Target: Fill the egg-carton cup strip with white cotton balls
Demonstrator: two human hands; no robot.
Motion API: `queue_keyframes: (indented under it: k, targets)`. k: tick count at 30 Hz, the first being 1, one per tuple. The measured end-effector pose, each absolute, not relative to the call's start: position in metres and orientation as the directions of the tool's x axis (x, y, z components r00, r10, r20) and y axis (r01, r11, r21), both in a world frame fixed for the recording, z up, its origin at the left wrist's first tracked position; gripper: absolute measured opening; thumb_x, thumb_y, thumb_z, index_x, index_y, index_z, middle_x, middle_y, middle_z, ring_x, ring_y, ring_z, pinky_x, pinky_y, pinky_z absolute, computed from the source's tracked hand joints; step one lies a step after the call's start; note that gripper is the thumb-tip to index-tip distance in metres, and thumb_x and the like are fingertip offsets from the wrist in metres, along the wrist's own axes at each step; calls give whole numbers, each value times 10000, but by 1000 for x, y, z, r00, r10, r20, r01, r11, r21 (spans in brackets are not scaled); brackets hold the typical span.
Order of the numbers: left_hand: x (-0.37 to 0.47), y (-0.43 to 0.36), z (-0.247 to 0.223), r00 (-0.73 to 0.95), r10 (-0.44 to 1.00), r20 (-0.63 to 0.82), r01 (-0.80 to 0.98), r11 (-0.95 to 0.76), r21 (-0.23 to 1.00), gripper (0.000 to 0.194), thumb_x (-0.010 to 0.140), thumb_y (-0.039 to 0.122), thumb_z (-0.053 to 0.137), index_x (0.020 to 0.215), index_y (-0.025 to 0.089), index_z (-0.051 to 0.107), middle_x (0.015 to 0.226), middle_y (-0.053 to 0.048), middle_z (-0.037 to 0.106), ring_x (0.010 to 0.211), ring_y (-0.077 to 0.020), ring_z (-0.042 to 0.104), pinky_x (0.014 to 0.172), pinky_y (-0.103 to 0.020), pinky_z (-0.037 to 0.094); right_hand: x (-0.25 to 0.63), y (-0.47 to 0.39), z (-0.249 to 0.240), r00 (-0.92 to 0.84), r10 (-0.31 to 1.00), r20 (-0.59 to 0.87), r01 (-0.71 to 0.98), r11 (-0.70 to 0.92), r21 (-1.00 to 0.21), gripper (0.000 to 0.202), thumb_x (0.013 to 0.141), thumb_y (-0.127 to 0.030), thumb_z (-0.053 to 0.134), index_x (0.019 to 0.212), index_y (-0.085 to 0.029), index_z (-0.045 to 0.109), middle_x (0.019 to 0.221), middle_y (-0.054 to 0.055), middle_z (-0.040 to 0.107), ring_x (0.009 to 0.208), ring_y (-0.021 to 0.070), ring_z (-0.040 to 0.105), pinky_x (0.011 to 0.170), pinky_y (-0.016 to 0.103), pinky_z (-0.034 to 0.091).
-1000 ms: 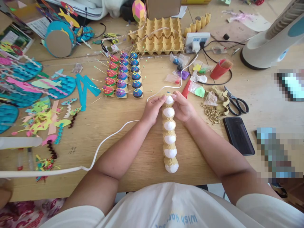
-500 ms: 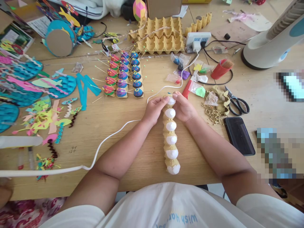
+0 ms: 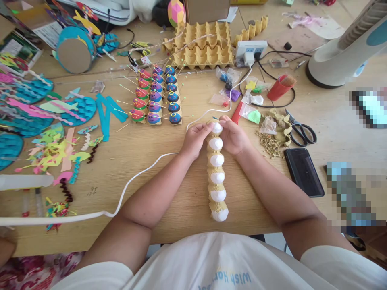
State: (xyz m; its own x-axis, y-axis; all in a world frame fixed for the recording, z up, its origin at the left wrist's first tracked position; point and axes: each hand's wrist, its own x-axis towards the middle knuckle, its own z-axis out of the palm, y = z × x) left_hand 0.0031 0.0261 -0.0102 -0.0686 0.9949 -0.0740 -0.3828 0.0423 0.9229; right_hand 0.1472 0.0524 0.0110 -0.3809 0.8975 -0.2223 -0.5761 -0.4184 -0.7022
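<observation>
Head view: your left forearm [image 3: 157,189] and right forearm [image 3: 272,185] reach forward over the table [image 3: 127,141] from either side of your body and close in on the far end of the strip [image 3: 217,178]. Your left hand [image 3: 194,139] comes from the left of the strip, fingers bent and thumb side up, gripping its far end between thumb and fingers. Your right hand [image 3: 236,137] mirrors it from the right, fingers curled and palm turned partly inward, pinching the same end. The strip, a row of six white-topped bumps, runs from your fingertips toward your shirt [image 3: 211,262]; whether its near end touches the table, you cannot tell.

Left of the strip and beyond your left hand stand the painted rows [image 3: 155,96] with pins. The white cable [image 3: 133,179] passes left of it. Beyond its far end sits the egg tray [image 3: 205,44]. Right of the strip, past your right hand, are the scissors [image 3: 300,131] and the phone [image 3: 304,171], with the red cup [image 3: 280,88] farther back.
</observation>
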Motion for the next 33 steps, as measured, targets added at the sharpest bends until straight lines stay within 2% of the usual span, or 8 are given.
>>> queue_keyframes:
  k: [3, 8, 11, 16, 21, 26, 30, 33]
  targets:
    - [3, 26, -9, -78, 994, -70, -388, 35, 921, 511, 788, 603, 983, 667, 183, 719, 687, 35, 650, 679, -106, 549, 689, -269, 445, 146, 52, 11, -374, 906, -199, -581, -396, -711, 454, 806, -280, 888, 817, -276, 434, 696, -70, 533, 678, 154, 539, 682, 303, 504]
    - [4, 26, -7, -79, 993, -91, -399, 52, 915, 469, 831, 564, 969, 681, 182, 742, 694, 25, 663, 698, -121, 590, 718, -283, 471, 146, 52, 10, -377, 904, -200, -565, -395, -724, 495, 833, -362, 913, 841, -284, 425, 717, -65, 551, 714, 173, 579, 708, 323, 532]
    - [3, 27, -8, -73, 994, -82, -404, 45, 914, 485, 803, 600, 978, 693, 187, 749, 688, 20, 665, 706, -135, 613, 730, -290, 489, 147, 52, 9, -374, 908, -190, -569, -386, -726, 507, 822, -371, 934, 853, -285, 436, 728, -70, 568, 727, 175, 599, 728, 330, 538]
    - [0, 29, -17, -72, 995, -73, -398, 38, 917, 526, 808, 714, 930, 807, 210, 777, 729, 0, 685, 780, -185, 683, 748, -315, 530, 149, 53, 11, -388, 901, -193, -580, -402, -709, 464, 843, -481, 907, 883, -295, 484, 788, -49, 646, 791, 213, 648, 755, 366, 576]
    - [0, 31, -21, -87, 994, -73, -414, 31, 910, 585, 785, 779, 912, 844, 216, 763, 744, -9, 669, 866, -221, 721, 777, -333, 551, 147, 53, 7, -365, 917, -162, -584, -361, -727, 530, 803, -400, 967, 852, -282, 452, 757, -73, 579, 726, 157, 593, 714, 308, 541]
    - [2, 31, -19, -86, 994, -72, -417, 30, 908, 645, 732, 836, 908, 854, 223, 746, 822, -32, 742, 909, -235, 744, 787, -337, 571, 145, 54, 0, -342, 923, -177, -594, -358, -720, 585, 802, -356, 984, 818, -276, 405, 754, -78, 574, 679, 132, 559, 659, 287, 519]
    - [2, 32, -17, -100, 991, -84, -460, 29, 888, 655, 804, 857, 839, 815, 216, 705, 797, -39, 720, 960, -249, 766, 825, -348, 592, 144, 55, -1, -333, 925, -181, -618, -359, -699, 595, 763, -330, 1010, 814, -273, 420, 759, -81, 597, 686, 125, 582, 661, 281, 529]
    - [1, 31, -14, -78, 994, -80, -468, 34, 883, 605, 820, 795, 873, 828, 209, 726, 823, -36, 729, 940, -238, 759, 839, -352, 592, 144, 56, -1, -331, 927, -177, -633, -357, -687, 593, 744, -323, 1025, 811, -267, 439, 764, -83, 615, 690, 115, 596, 656, 264, 531]
